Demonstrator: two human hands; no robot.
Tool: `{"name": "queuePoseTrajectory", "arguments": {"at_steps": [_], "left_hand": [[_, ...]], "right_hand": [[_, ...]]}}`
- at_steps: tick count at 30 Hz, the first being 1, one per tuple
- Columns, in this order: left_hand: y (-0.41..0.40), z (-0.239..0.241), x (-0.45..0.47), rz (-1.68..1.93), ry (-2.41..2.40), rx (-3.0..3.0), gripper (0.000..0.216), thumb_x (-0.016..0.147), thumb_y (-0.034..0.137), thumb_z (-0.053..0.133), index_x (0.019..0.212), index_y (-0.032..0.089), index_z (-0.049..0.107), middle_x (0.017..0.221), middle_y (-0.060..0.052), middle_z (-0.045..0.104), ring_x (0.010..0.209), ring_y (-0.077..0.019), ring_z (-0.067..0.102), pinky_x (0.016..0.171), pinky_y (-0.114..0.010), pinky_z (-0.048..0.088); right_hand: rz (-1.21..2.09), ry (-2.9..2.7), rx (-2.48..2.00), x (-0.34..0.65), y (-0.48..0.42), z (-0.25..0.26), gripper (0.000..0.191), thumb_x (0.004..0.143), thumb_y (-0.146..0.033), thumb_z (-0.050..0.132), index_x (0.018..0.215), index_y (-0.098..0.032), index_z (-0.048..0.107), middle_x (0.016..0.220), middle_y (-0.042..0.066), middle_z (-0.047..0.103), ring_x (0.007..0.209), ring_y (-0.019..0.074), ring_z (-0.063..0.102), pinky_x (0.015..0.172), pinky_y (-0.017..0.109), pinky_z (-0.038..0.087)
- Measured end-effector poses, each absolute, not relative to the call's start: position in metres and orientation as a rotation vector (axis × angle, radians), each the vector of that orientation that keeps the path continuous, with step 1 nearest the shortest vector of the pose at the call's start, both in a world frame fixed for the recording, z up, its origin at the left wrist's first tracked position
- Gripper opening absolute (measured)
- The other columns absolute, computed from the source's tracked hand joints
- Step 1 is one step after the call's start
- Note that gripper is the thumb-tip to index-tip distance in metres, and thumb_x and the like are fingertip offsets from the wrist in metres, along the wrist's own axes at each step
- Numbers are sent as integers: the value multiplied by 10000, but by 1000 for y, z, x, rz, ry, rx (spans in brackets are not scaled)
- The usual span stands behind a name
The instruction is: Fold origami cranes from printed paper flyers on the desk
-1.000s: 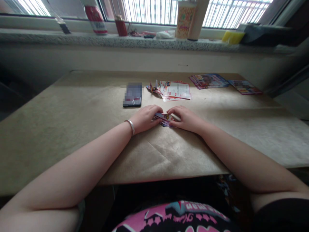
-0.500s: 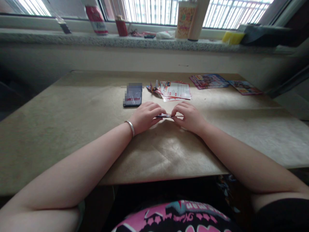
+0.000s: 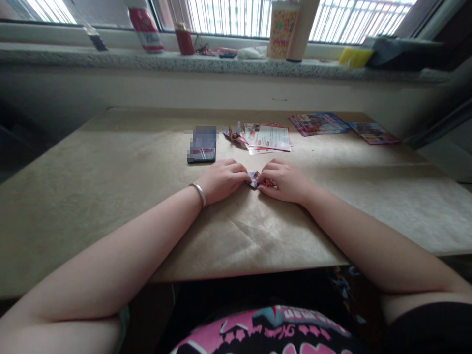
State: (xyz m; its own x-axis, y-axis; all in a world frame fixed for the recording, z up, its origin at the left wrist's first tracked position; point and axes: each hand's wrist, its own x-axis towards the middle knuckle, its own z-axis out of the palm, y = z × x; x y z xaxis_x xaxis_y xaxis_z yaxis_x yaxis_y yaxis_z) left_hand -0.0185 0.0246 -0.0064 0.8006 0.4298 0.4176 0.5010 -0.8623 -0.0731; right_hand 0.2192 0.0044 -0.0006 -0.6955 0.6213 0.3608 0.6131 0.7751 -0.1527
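Note:
A small folded piece of printed paper lies on the brown paper-covered table, pinched between both hands. My left hand, with a silver bracelet at the wrist, curls its fingers onto the paper's left side. My right hand presses its fingertips onto the paper's right side. Most of the folded paper is hidden under the fingers.
A dark phone lies just beyond my left hand. A finished paper figure and a stack of leaflets sit behind the hands. More leaflets lie at the far right. Bottles and cups stand on the window sill.
The paper was lifted edge-on off the table half a second ago and is now pressed down again, folded smaller. Both hands have drawn closer together.

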Motion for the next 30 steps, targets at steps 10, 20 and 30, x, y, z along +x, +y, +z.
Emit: {"name": "queuePoseTrajectory", "arguments": {"at_steps": [10, 20, 30], "left_hand": [[25, -3, -18, -549, -722, -2873, 293, 928, 195, 465, 1038, 282, 723, 1105, -14, 718, 1021, -184, 625, 962, -384, 452], [16, 0, -16, -483, -945, -2754, 286, 923, 307, 492, 1079, 301, 731, 1169, -51, 685, 1045, -247, 588, 968, -463, 403], [22, -4, -15, -462, -991, -2743, 298, 942, 402, 492, 1094, 275, 715, 1027, -58, 700, 949, -237, 605, 848, -395, 456]], "right_hand": [[200, -2409, -1007, 222, 13, -9, 211, 888, -246, 560, 955, -235, 760, 969, 58, 714, 917, 203, 590, 870, 364, 464], [271, -2444, -955, 221, 14, -8, 234, 896, -315, 568, 890, -220, 781, 790, 59, 682, 793, 183, 564, 792, 351, 448], [267, -2473, -873, 216, 9, -8, 222, 878, -241, 574, 995, -253, 762, 868, 49, 711, 844, 183, 589, 809, 336, 466]]}}
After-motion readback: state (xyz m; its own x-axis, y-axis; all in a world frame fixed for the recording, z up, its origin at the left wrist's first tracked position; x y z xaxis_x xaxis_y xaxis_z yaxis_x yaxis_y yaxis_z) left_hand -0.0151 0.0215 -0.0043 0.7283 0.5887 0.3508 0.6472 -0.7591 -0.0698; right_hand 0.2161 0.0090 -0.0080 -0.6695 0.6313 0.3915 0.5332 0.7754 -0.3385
